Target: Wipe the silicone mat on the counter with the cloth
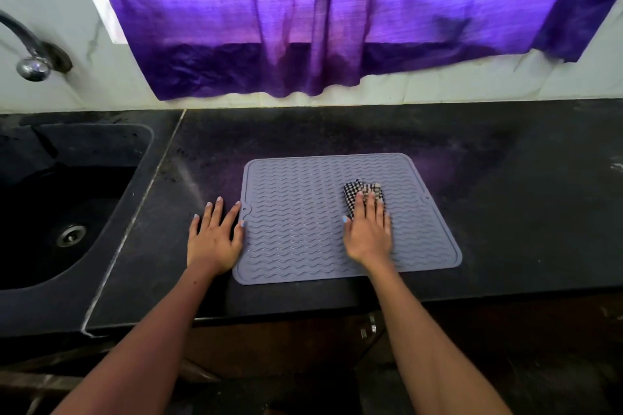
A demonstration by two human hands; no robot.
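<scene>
A grey silicone mat (303, 199) with wavy ridges lies flat on the dark counter (505, 195). A folded black-and-white checked cloth (357, 192) sits on the mat's right half. My right hand (369, 232) presses flat on the cloth with straight fingers, covering its near part. My left hand (214, 236) lies flat on the counter at the mat's left edge, its thumb and forefinger touching that edge.
A dark sink (67, 205) with a metal drain (70, 235) is set into the counter at the left. A tap (32, 61) comes out of the tiled wall above it. A purple curtain (303, 27) hangs behind the counter.
</scene>
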